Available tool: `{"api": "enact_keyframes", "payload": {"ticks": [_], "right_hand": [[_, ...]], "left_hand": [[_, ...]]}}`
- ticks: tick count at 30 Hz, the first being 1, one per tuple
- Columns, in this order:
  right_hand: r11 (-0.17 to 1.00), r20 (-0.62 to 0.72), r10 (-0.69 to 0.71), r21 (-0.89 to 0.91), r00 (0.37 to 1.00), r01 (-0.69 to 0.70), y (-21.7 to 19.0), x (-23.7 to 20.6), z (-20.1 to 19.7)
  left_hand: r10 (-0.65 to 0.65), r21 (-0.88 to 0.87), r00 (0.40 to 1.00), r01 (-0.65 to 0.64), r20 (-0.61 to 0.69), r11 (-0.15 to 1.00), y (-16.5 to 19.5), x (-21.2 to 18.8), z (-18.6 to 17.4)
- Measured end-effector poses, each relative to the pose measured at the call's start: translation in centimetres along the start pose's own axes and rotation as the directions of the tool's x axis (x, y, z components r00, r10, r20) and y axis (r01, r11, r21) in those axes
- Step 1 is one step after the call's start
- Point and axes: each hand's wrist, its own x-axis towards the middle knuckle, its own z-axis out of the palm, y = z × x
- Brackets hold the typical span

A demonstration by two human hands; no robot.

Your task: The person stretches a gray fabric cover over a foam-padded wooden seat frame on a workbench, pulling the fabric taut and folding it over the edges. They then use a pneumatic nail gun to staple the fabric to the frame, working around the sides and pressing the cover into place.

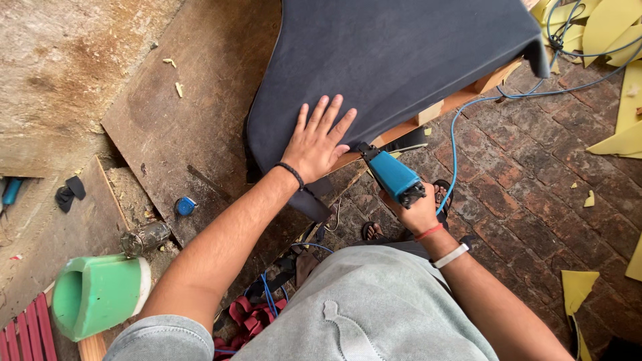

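My left hand (pixel 319 142) lies flat with fingers spread on dark grey fabric (pixel 394 60) stretched over a wooden frame (pixel 461 97). A black band sits on that wrist. My right hand (pixel 418 214) grips a teal pneumatic staple gun (pixel 393 175), its nose touching the fabric's lower edge where it meets the wood, just right of my left hand. A blue air hose (pixel 455 140) runs from the gun up to the right. The right wrist carries a red thread and a white band.
A brick floor (pixel 528 194) with yellow foam scraps (pixel 625 140) lies to the right. A large wooden board (pixel 180 127) is under the frame on the left. A green foam piece (pixel 100 294), a glass jar (pixel 145 238) and a small blue tape measure (pixel 185 206) sit lower left.
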Motion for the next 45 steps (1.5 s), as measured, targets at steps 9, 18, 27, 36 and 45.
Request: {"api": "enact_keyframes", "payload": {"ticks": [9,18,27,36,45], "right_hand": [[0.994,-0.282,-0.060,-0.100,0.957,0.033,-0.1,-0.7,4.2],[0.958,-0.347,0.093,-0.224,0.933,-0.178,-3.0,-1.0,3.6],[0.678,0.199,-0.412,-0.585,0.889,0.445,-9.9,-4.4,2.5],[0.491,0.286,-0.187,-0.802,0.940,0.342,-12.1,-1.7,4.2],[0.432,0.201,-0.071,-0.877,0.977,0.212,-12.7,-3.6,6.3]], "left_hand": [[0.000,0.116,0.999,-0.004,0.039,0.993,0.1,-0.3,0.7],[0.021,0.112,1.000,-0.023,0.021,0.993,-0.1,-0.6,0.5],[-0.013,0.050,1.000,0.013,-0.003,0.999,-0.4,-2.3,0.3],[0.014,-0.022,1.000,-0.015,-0.022,1.000,-0.5,-2.8,-0.4],[-0.004,-0.063,0.993,-0.004,-0.115,0.998,-1.2,-3.5,0.6]]}}
